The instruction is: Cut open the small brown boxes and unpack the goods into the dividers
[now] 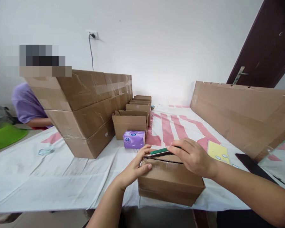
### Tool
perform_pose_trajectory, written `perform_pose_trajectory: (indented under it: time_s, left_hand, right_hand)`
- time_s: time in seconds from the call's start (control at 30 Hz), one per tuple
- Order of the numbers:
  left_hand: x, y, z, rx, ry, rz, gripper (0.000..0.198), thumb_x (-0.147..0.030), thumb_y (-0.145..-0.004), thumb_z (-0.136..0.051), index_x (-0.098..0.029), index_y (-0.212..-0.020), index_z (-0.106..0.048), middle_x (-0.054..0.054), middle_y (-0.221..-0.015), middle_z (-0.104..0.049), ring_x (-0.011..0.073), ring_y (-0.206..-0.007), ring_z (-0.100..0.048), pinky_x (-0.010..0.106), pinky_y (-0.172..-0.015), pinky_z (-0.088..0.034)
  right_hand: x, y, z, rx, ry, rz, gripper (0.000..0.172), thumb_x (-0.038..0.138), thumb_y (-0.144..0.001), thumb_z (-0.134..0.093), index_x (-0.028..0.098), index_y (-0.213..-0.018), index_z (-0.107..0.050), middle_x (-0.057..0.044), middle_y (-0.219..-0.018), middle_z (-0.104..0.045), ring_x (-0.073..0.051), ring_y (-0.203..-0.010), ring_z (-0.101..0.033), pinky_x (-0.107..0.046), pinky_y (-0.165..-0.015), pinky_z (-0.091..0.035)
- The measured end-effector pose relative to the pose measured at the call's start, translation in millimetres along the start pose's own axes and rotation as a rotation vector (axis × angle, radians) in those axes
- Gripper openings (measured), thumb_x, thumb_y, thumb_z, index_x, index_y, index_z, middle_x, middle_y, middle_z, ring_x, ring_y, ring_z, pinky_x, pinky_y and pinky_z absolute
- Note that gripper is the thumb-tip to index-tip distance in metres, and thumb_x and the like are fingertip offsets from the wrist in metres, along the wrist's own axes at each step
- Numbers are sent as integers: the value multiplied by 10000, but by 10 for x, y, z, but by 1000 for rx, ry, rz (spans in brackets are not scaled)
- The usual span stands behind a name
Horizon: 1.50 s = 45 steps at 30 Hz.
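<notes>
A closed brown cardboard box [168,186] lies on the cloth in front of me, with a dark slit along the middle of its top. My right hand [192,156] grips a green-handled utility knife [160,151], whose metal tip points left, low over the slit. At the box's left end rests my left hand [137,163], fingers stretched towards the far side and thumb apart on the top. The knife's tip is between that thumb and the fingers. Just beyond the box sits a purple tissue pack [134,139].
Stacked taped cartons [87,107] stand left, beside a person in a purple sleeve [26,103]. Several open small boxes [130,122] line up behind the tissue pack. On the right are a large cardboard panel [242,114], a yellow patterned sheet [218,152] and a black flat object [254,166].
</notes>
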<state>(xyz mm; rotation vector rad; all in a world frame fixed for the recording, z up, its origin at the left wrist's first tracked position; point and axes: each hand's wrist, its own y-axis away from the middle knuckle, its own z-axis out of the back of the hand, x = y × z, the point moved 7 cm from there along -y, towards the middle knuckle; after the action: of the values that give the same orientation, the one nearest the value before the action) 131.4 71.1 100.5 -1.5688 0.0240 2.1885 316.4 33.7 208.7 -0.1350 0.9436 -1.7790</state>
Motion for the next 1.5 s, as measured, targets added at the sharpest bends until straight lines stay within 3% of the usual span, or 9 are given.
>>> perform_pose_trajectory:
  time_s: [0.4, 0.57, 0.73, 0.83, 1.0, 1.17, 1.3, 1.4, 1.5]
  left_hand:
    - [29, -12, 1, 6, -2, 6, 508, -520, -814, -595, -260, -1243, -516, 97, -1550, -288, 316, -1449, -232, 482, -1180, -178]
    - [24, -12, -12, 16, -27, 24, 507, -519, -817, -578, -247, -1238, -501, 112, -1552, -282, 323, -1446, -229, 492, -1177, -169]
    - [11, 3, -11, 8, -19, 44, 520, -522, -813, -571, -246, -1246, -494, 106, -1561, -274, 329, -1441, -237, 488, -1174, -178]
    - [20, 17, -15, -7, 16, 71, 580, -536, -797, -584, -263, -1293, -457, 94, -1547, -307, 336, -1427, -259, 488, -1166, -198]
    - [39, 22, -44, -25, 114, 75, 747, -558, -806, -566, -278, -1428, -262, 109, -1549, -304, 328, -1424, -264, 497, -1162, -206]
    - [27, 10, -39, -46, 108, 13, 698, -566, -823, -547, -269, -1402, -295, 110, -1536, -309, 321, -1423, -246, 497, -1163, -191]
    - [23, 16, -39, -44, 108, 24, 668, -570, -823, -548, -276, -1384, -338, 105, -1494, -367, 331, -1366, -326, 509, -1133, -241]
    - [31, 15, -40, -44, 114, 37, 672, -566, -816, -558, -276, -1380, -339, 101, -1487, -374, 331, -1355, -338, 497, -1126, -248]
    - [36, 7, -53, -22, 122, 44, 671, -555, -819, -557, -273, -1380, -322, 103, -1496, -362, 325, -1353, -347, 487, -1122, -251]
  right_hand:
    - [120, 60, 254, 160, 154, 129, 324, 98, -973, -354, 176, -1138, -620, -80, -1006, -686, -182, -835, -594, -319, -679, -479]
    - [-98, 365, 431, 289, 117, 16, 349, 78, -959, -364, 211, -1171, -607, -88, -1075, -668, -207, -935, -602, -348, -755, -490]
    - [-500, 866, 538, 327, 63, -244, 311, 93, -927, -411, 230, -1144, -587, -85, -1096, -649, -223, -991, -615, -367, -806, -510]
    - [-728, 1316, 443, 360, -10, -457, 265, 166, -886, -477, 221, -1133, -558, -93, -1078, -656, -252, -1000, -632, -394, -828, -520]
    - [-848, 2182, -17, 557, -165, -876, 279, 261, -842, -521, 207, -1116, -527, -101, -1061, -678, -269, -942, -659, -385, -790, -520]
    - [-713, 2581, -365, 727, -245, -976, 333, 217, -765, -561, 190, -1095, -597, -122, -1122, -675, -291, -1048, -630, -417, -915, -484]
    - [-822, 2323, -326, 610, -224, -901, 342, 340, -836, -560, 175, -1130, -617, -151, -1185, -647, -312, -1129, -592, -473, -981, -460]
    - [-906, 1770, -95, 314, -179, -810, 285, 371, -921, -475, 193, -1100, -607, -137, -1141, -651, -294, -1105, -594, -492, -968, -472]
    - [-742, 1050, 94, 102, -215, -628, 220, 318, -949, -471, 216, -1106, -587, -115, -1136, -633, -260, -1099, -581, -459, -940, -492]
